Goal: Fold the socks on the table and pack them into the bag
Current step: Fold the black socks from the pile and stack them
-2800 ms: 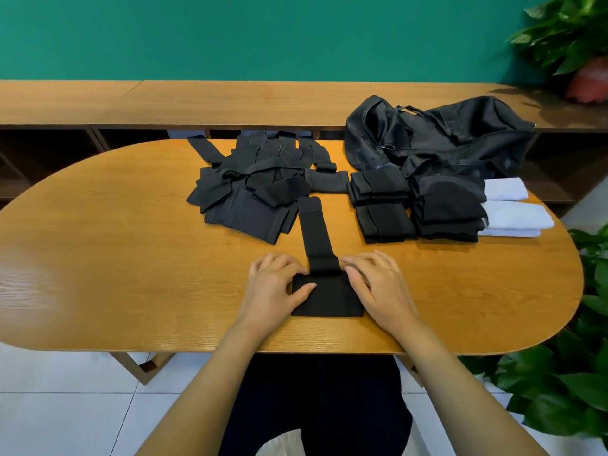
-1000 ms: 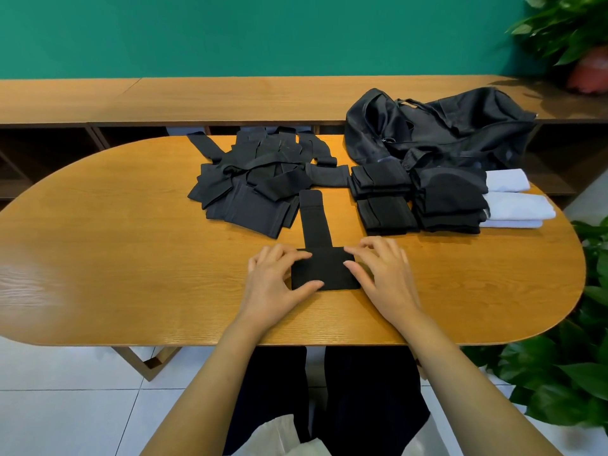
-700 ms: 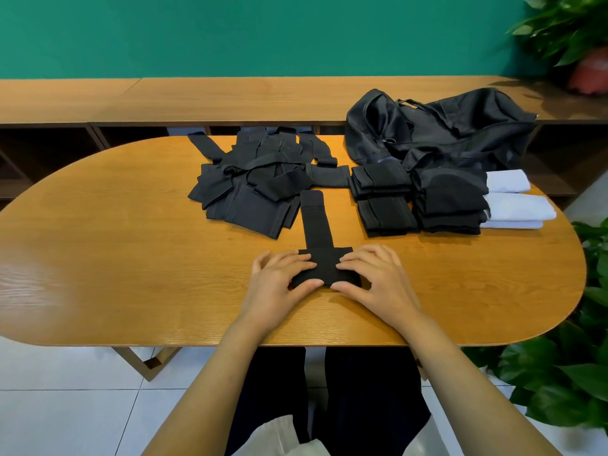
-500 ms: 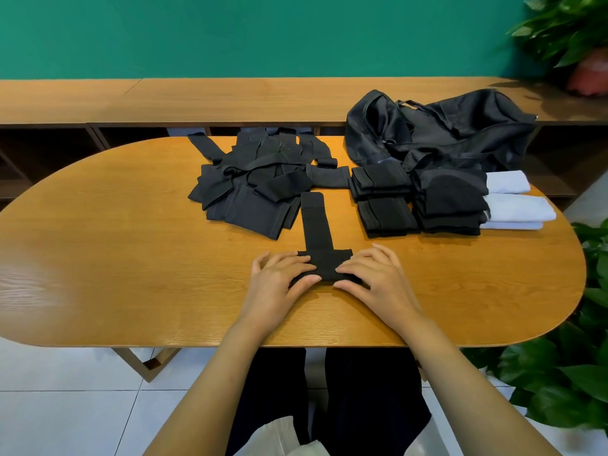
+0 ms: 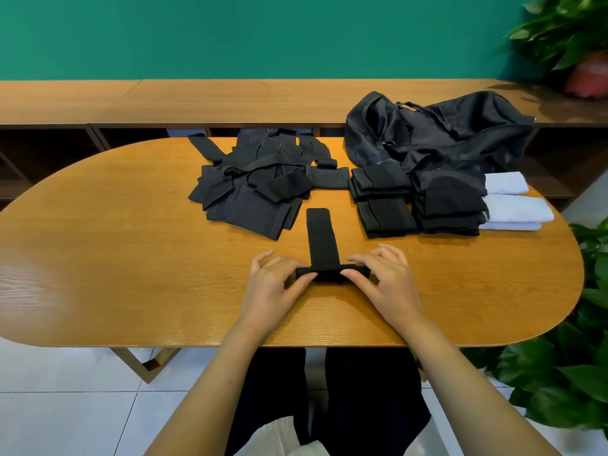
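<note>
A long black sock (image 5: 320, 240) lies lengthwise in front of me on the oval wooden table (image 5: 131, 258), its near end rolled into a narrow bundle. My left hand (image 5: 274, 283) pinches the roll's left end and my right hand (image 5: 383, 279) pinches its right end. A loose heap of unfolded black socks (image 5: 260, 189) lies at the table's back middle. Folded black socks (image 5: 418, 202) are stacked to the right, with folded white socks (image 5: 513, 205) beside them. The black bag (image 5: 437, 130) slumps at the back right.
A long wooden shelf unit (image 5: 230, 100) runs behind the table against a green wall. Potted plants (image 5: 566, 31) stand at the top right and leafy plants (image 5: 559, 373) at the lower right. White floor tiles show below the table's near edge.
The sock's near end has been rolled away from me, so the flat folded patch is now a narrow roll. Both hands moved slightly forward with it.
</note>
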